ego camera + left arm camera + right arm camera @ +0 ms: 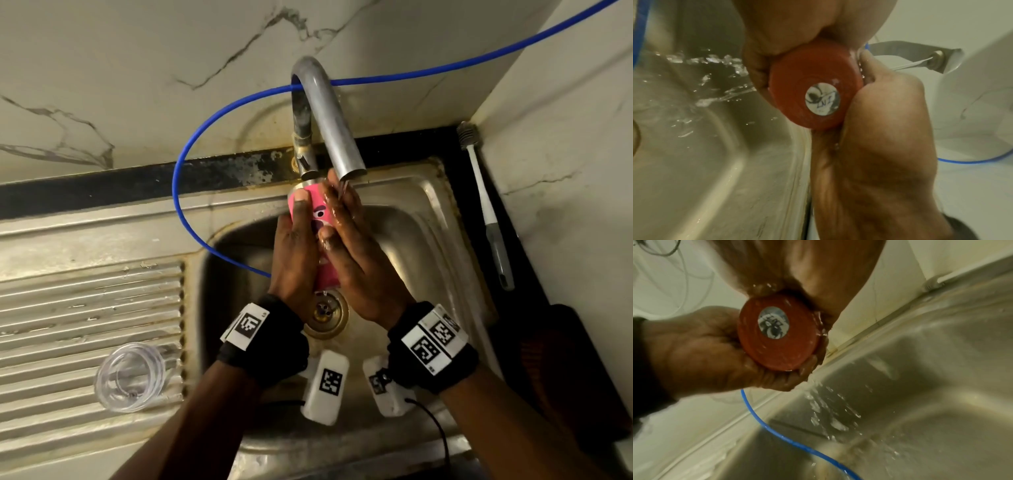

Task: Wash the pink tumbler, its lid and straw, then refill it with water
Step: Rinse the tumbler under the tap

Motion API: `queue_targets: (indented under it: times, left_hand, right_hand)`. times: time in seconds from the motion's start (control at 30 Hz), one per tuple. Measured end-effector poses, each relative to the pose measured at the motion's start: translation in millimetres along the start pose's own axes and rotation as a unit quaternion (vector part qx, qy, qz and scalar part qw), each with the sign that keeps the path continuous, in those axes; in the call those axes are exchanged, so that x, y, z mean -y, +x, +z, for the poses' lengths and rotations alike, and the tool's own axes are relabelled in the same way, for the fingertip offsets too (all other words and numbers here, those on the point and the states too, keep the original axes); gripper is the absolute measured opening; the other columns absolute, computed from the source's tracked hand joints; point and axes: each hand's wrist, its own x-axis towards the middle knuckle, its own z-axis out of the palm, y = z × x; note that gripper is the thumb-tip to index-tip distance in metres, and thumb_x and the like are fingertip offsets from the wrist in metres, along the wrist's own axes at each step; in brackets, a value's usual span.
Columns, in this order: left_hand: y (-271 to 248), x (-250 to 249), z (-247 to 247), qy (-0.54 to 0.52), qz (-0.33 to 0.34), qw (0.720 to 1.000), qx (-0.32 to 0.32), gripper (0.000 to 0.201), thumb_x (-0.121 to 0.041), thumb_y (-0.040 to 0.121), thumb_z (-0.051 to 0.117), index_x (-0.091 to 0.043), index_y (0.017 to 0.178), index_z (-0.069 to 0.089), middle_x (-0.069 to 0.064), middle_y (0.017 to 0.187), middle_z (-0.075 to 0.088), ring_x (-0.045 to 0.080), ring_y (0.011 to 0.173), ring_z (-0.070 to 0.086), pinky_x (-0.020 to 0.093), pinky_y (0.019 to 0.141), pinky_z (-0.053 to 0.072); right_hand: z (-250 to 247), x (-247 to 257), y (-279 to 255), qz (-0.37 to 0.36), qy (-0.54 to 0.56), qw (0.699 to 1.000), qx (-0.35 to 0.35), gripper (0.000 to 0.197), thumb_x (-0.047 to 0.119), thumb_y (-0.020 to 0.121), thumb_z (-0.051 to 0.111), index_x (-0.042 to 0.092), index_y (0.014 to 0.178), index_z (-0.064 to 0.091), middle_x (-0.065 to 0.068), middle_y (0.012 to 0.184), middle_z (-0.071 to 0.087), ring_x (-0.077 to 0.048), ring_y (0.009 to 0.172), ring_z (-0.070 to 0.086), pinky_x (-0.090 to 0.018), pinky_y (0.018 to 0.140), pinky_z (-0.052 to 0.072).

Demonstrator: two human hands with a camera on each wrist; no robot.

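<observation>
So the pink printed tumbler [317, 219] sits sandwiched between both hands under the curved metal tap [325, 113], above the steel sink [428, 222]. Left hand [294, 253] grip wraps it; right hand [356, 253] presses flat, fingers straight. Water's splashing down.

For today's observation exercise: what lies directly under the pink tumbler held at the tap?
Under the pink tumbler lie the sink basin and its brass drain, with water splashing down. Both hands cover part of the basin.
</observation>
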Motion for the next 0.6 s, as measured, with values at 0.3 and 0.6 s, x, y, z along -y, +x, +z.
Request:
queue_targets:
  times: [0.3,0.6]
  left_hand:
    - [-10,-1,-5,-0.04,-0.12,0.991,0.046,0.064,-0.066,0.103,0.047,-0.014,0.133,0.069,0.017,0.122,0.077,0.031,0.109,0.076,0.045,0.084,0.065]
    - [-13,6,2,0.066,-0.036,0.997,0.027,0.044,-0.048,0.11,0.051,-0.014,0.134,0.063,0.016,0.124,0.073,0.022,0.097,0.076,0.034,0.073,0.063]
  right_hand:
    - [-2,-3,19,0.125,0.193,0.964,-0.133,0.04,0.057,0.102,0.049,0.028,0.13,0.048,-0.011,0.125,0.059,-0.018,0.103,0.067,-0.038,0.084,0.058]
    - [-14,1,38,0.154,0.012,0.973,-0.173,0.037,0.038,0.111,0.04,0.017,0.087,0.059,0.005,0.076,0.058,0.003,0.063,0.052,-0.018,0.063,0.038]
